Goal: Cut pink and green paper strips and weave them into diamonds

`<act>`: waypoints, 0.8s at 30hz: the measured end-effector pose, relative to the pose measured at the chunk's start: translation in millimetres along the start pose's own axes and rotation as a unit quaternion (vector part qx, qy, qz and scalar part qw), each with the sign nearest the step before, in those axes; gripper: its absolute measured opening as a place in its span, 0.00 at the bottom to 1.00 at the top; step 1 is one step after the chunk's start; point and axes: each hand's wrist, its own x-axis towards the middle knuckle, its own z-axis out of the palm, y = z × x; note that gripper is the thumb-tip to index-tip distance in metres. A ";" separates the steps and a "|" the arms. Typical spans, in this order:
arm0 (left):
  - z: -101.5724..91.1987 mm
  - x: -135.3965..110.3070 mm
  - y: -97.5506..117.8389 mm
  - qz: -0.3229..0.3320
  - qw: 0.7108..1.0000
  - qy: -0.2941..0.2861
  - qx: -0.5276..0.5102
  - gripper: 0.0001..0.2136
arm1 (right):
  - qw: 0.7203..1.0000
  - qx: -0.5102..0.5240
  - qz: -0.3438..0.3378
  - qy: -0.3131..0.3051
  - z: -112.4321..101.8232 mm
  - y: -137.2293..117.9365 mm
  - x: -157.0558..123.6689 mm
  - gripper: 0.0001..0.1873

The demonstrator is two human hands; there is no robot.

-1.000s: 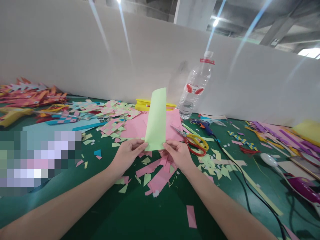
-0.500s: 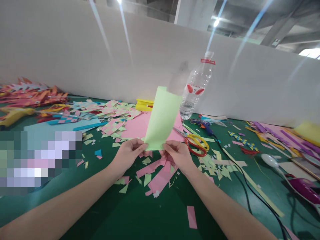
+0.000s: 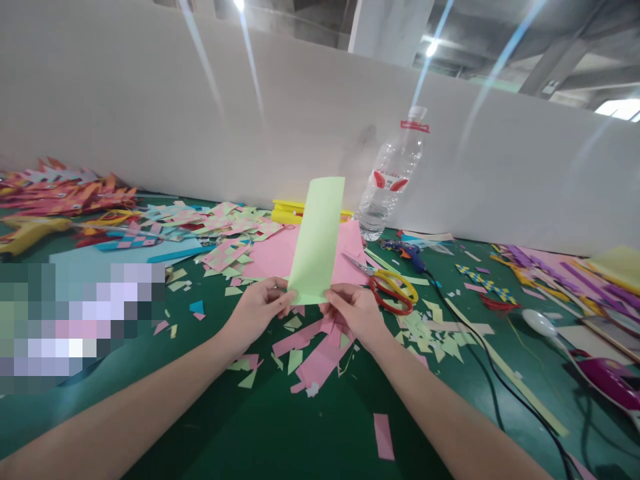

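Note:
A pale green sheet of paper [image 3: 317,240] stands upright above the table, pinched at its two lower corners. My left hand [image 3: 261,305] is closed on the left corner, thumb toward me. The right corner is between the thumb and fingers of my right hand [image 3: 353,311]. Behind the sheet lies pink paper [image 3: 270,252] on the table. Scissors with red and yellow handles [image 3: 393,290] rest just beyond my right hand. Pink paper strips [image 3: 320,357] and small green scraps lie below both hands.
A clear plastic bottle [image 3: 391,180] leans near the white partition [image 3: 200,113]. Purple [image 3: 607,377] and blue glue guns [image 3: 413,255] with black cords lie right; a yellow glue gun [image 3: 33,233] is left. Woven paper pieces [image 3: 225,223] and scraps cover the green table [image 3: 225,427].
The green paper's upper part has straightened; its top right corner no longer flares out to the right and looks narrower. Both hands keep their hold at nearly the same place.

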 end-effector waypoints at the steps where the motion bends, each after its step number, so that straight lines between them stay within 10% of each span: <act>1: -0.1 0.0 0.0 0.000 1.000 0.000 -0.002 0.17 | 1.000 0.003 0.000 -0.003 -0.9 0.5 0.3 0.16; 24: -0.7 -1.4 -6.1 0.011 0.999 0.039 0.026 0.18 | 0.993 -0.018 0.009 -0.113 -5.1 -6.4 -4.3 0.14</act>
